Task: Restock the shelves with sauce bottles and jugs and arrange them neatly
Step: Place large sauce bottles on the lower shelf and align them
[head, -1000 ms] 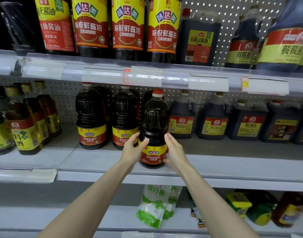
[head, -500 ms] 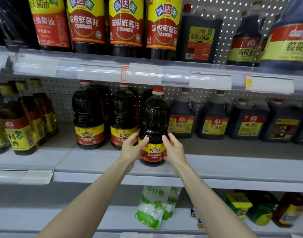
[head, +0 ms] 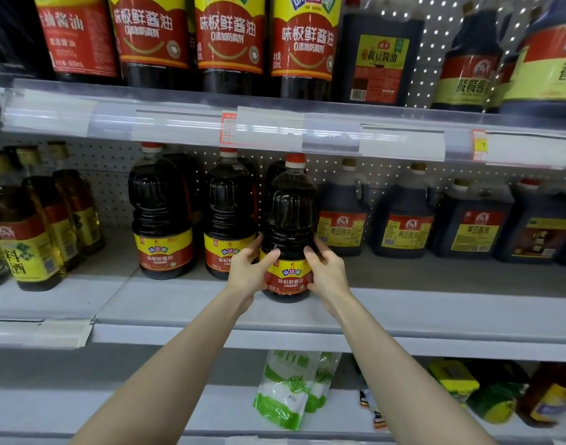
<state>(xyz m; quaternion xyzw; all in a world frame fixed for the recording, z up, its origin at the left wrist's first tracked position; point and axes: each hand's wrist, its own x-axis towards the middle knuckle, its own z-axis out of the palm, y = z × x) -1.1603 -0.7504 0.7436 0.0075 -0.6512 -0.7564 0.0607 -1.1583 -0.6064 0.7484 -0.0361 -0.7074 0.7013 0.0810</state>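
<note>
Soy bottle (head: 289, 226) pushed deeper, left hand (head: 247, 273) and right hand (head: 328, 271) clamped round it, another bottle (head: 274, 175) close behind, jug (head: 342, 216) beside

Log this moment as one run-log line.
phase: positioning | soy sauce bottle: upright at front of middle shelf | left hand: grips left side | right hand: grips right side | matching bottle: just left

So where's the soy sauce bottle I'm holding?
In the head view, the soy sauce bottle stands mid-frame on the middle shelf, gripped by left hand and right hand, between a matching bottle on its left and a handled jug on its right.
</note>
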